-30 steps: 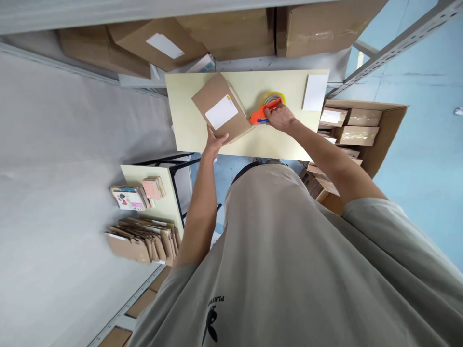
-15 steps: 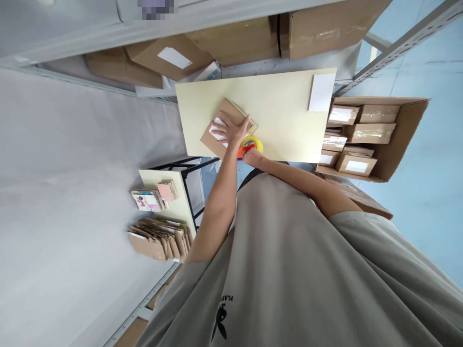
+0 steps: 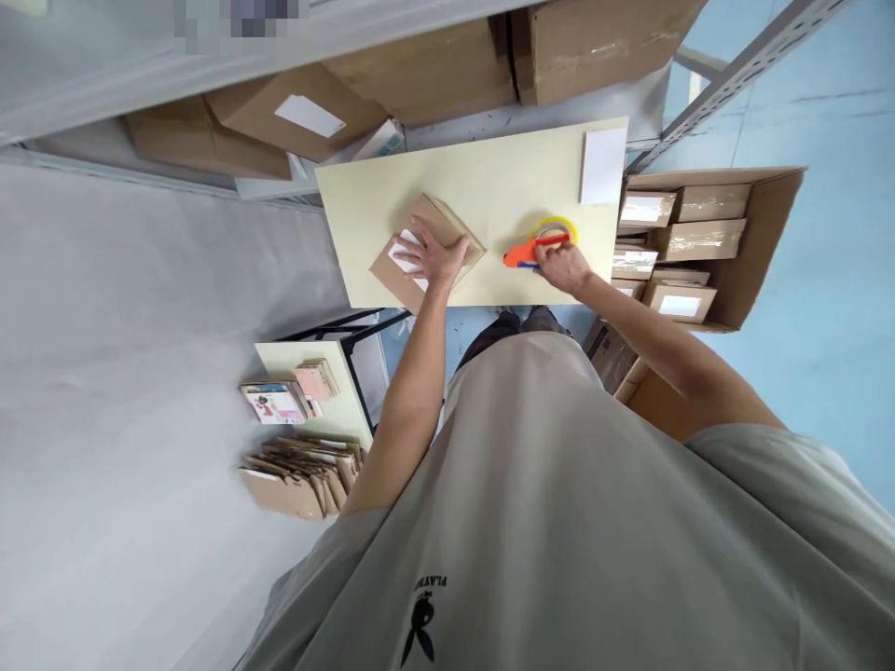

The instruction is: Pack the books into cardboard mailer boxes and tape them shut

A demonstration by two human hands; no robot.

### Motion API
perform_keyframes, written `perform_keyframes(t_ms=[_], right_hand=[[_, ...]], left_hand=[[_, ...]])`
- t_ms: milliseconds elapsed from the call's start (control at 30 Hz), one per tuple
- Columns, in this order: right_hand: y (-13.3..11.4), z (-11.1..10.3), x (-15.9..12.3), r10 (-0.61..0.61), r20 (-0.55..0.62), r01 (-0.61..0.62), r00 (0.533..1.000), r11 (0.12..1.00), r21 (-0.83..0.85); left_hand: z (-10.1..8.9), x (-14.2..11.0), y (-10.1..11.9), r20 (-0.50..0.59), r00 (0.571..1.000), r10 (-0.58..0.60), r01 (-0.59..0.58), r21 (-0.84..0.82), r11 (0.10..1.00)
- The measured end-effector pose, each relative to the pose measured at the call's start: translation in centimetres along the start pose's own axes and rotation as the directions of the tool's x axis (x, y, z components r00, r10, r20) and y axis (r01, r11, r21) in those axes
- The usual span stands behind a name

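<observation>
A small brown cardboard box (image 3: 444,222) with a white label (image 3: 404,256) lies at an angle on the pale yellow table (image 3: 503,177). My left hand (image 3: 434,256) rests on top of it, fingers spread over the label. To the right, my right hand (image 3: 561,267) is wrapped around the handle of an orange tape dispenser (image 3: 521,254). A yellow-edged roll of tape (image 3: 552,226) is fitted in it. The dispenser is over the table, apart from the box. Whether it touches the tabletop I cannot tell.
A white flat item (image 3: 602,166) lies at the table's far right corner. Right of the table, a large open carton (image 3: 769,247) holds several small boxes. Bigger boxes (image 3: 419,70) fill the shelf behind. At left, a side table (image 3: 276,354) carries books and stacked flattened cardboard (image 3: 300,480).
My right hand has moved right with the tape dispenser, away from the box's near edge. My left hand stays on the box. The whole view has shifted slightly.
</observation>
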State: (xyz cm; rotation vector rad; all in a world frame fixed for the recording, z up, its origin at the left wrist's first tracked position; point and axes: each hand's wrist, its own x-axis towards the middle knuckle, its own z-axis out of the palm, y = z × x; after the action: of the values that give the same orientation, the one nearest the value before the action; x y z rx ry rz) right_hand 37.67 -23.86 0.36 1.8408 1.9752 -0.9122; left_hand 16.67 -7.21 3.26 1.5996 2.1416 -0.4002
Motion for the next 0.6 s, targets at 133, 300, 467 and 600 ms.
perform_keyframes(t_ms=[133,300,467,600], right_hand=[[-0.5,-1.6,2.9,-0.002,-0.059,0.003,0.998,1.0,0.016],[-3.2,-2.1,4.3,-0.092,-0.011,0.091,0.996,0.996,-0.016],[-4.5,-1.8,3.3,-0.165,0.074,0.173,0.984,0.977,-0.122],[-7.7,-0.6,3.5,-0.243,0.08,0.253,0.967,0.952,-0.173]], left_hand=[[0.5,-0.6,-1.4,-0.001,0.991,0.136,-0.136,-0.012,0.991],[0.6,-1.4,-3.7,0.038,0.946,0.321,-0.317,-0.087,0.944],[0.7,-1.2,-4.9,0.053,0.909,0.414,-0.393,-0.224,0.892],[2.4,-0.9,-5.2,0.029,0.905,0.424,-0.401,-0.271,0.875]])
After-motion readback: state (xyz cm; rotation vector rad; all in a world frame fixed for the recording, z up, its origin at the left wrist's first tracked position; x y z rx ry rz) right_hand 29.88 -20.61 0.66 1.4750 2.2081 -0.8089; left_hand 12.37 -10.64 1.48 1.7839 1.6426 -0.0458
